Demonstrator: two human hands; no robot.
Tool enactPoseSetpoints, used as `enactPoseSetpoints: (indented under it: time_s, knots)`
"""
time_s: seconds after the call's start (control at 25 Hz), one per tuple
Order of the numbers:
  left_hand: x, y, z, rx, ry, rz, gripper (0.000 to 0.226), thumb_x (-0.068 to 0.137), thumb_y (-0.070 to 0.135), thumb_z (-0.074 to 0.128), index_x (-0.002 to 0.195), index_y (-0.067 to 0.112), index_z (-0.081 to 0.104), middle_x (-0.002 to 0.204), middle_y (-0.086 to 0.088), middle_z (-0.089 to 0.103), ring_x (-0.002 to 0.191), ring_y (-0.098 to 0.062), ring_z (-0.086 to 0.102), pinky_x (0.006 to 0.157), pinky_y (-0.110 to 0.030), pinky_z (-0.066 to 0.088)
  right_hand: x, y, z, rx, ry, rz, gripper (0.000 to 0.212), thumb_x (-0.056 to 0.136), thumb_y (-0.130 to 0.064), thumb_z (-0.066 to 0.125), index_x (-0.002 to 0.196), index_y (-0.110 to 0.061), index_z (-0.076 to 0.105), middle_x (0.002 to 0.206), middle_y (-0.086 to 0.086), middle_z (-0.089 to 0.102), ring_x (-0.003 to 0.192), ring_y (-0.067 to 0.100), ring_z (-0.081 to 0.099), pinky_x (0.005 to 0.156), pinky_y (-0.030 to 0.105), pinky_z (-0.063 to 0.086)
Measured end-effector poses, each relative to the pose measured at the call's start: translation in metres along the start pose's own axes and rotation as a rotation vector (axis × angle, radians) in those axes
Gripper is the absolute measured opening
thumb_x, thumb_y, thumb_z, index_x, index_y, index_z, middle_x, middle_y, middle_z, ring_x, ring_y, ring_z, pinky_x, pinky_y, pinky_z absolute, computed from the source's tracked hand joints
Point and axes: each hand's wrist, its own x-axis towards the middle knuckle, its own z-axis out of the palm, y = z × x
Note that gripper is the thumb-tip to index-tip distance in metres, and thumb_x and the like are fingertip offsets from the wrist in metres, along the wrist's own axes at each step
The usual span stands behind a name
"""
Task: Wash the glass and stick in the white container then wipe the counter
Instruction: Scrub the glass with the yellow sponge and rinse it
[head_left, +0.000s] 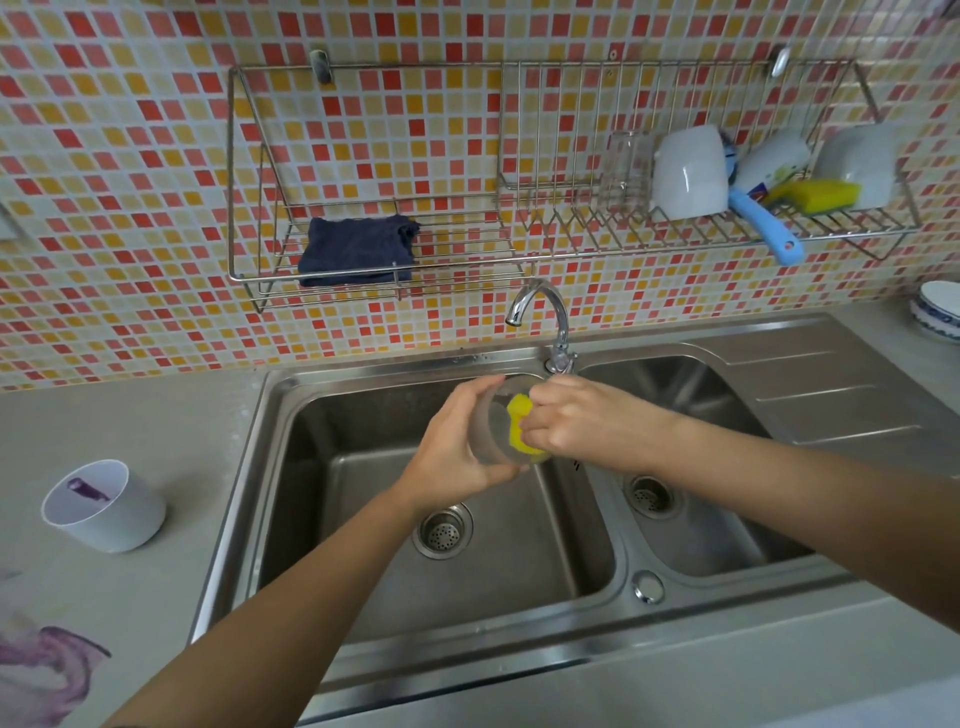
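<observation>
Scrubbing is the step in hand. Above the left basin of the sink, just below the faucet, the left hand wraps its fingers around the tilted glass, while the right hand bunches its fingers to pinch a yellow sponge pushed into the glass's mouth. The white container stands on the counter well left of the sink, something purple inside. Purple stains lie nearer the person. No water runs, so the next move probably calls for rinsing the glass under the faucet.
</observation>
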Motion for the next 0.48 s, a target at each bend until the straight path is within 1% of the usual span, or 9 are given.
enactPoseSetpoints:
  time_s: [0.08,0.12,0.2,0.24,0.28,0.32,0.36,0.4,0.48]
  knots:
    - [0.000,0.003,0.005,-0.002,0.088,-0.018,0.089,0.056,0.019,0.086,0.128,0.033,0.036,0.129,0.002,0.048,0.119,0.007,0.044,0.096,-0.006,0.032,0.002,-0.003,0.002,0.052,-0.003,0.049,0.012,0.072,-0.014,0.070,0.075,-0.024,0.065,0.073,-0.012,0.064,0.072,0.015,0.052,0.064,0.027,0.043]
    - [-0.001,0.000,0.007,-0.019,0.108,-0.013,0.089,0.057,0.018,0.085,0.127,0.037,0.033,0.129,0.001,0.046,0.120,0.004,0.043,0.097,-0.008,0.033,0.001,-0.005,0.005,0.065,-0.005,0.044,0.010,0.073,-0.014,0.068,0.076,-0.024,0.067,0.073,-0.012,0.065,0.071,0.015,0.052,0.064,0.027,0.043]
    - [-0.005,-0.004,0.004,-0.054,0.035,-0.016,0.093,0.058,0.023,0.084,0.131,0.038,0.029,0.137,0.000,0.041,0.124,-0.006,0.043,0.092,-0.017,0.042,-0.003,-0.010,0.005,0.033,-0.023,-0.013,0.011,0.074,-0.015,0.060,0.072,-0.024,0.067,0.069,-0.012,0.063,0.071,0.014,0.051,0.064,0.026,0.043]
    - [-0.005,-0.004,0.000,-0.059,-0.033,-0.028,0.095,0.059,0.025,0.084,0.135,0.035,0.028,0.141,0.003,0.038,0.124,-0.008,0.044,0.085,-0.019,0.048,-0.004,-0.008,0.004,-0.001,-0.048,-0.045,0.013,0.075,-0.014,0.060,0.069,-0.023,0.066,0.067,-0.012,0.061,0.071,0.014,0.051,0.064,0.026,0.043]
    - [-0.004,-0.004,-0.003,-0.046,-0.090,-0.032,0.097,0.059,0.024,0.084,0.138,0.031,0.029,0.142,0.006,0.038,0.122,-0.008,0.045,0.082,-0.022,0.051,-0.006,-0.006,0.004,-0.032,-0.057,-0.069,0.013,0.075,-0.013,0.061,0.068,-0.023,0.064,0.067,-0.012,0.060,0.071,0.014,0.051,0.064,0.026,0.043]
    - [-0.002,-0.003,-0.004,-0.014,-0.107,-0.028,0.097,0.060,0.022,0.084,0.140,0.026,0.031,0.141,0.008,0.040,0.122,-0.005,0.045,0.087,-0.025,0.050,-0.005,-0.004,0.002,-0.045,-0.062,-0.063,0.013,0.074,-0.012,0.064,0.067,-0.023,0.064,0.066,-0.012,0.059,0.072,0.014,0.051,0.064,0.026,0.043]
    - [0.000,-0.002,-0.004,0.025,-0.088,-0.016,0.094,0.060,0.018,0.084,0.139,0.021,0.034,0.137,0.007,0.043,0.121,-0.002,0.044,0.095,-0.026,0.046,-0.003,-0.004,0.000,-0.035,-0.059,-0.011,0.013,0.071,-0.010,0.065,0.069,-0.023,0.064,0.068,-0.012,0.060,0.072,0.014,0.052,0.065,0.026,0.044]
    - [0.001,-0.002,-0.003,0.051,-0.041,-0.018,0.090,0.060,0.015,0.084,0.137,0.018,0.037,0.133,0.007,0.045,0.119,0.001,0.043,0.100,-0.022,0.041,0.000,-0.006,-0.001,0.042,-0.066,0.079,0.017,0.068,-0.006,0.067,0.073,-0.022,0.066,0.071,-0.011,0.063,0.073,0.015,0.053,0.065,0.027,0.044]
    - [0.001,-0.001,0.000,0.051,0.041,-0.065,0.088,0.060,0.012,0.084,0.135,0.014,0.039,0.128,0.007,0.044,0.115,0.003,0.042,0.096,-0.004,0.033,0.005,-0.016,-0.002,0.386,-0.125,0.309,0.037,0.064,0.005,0.063,0.091,-0.021,0.070,0.090,-0.005,0.070,0.079,0.018,0.053,0.071,0.027,0.043]
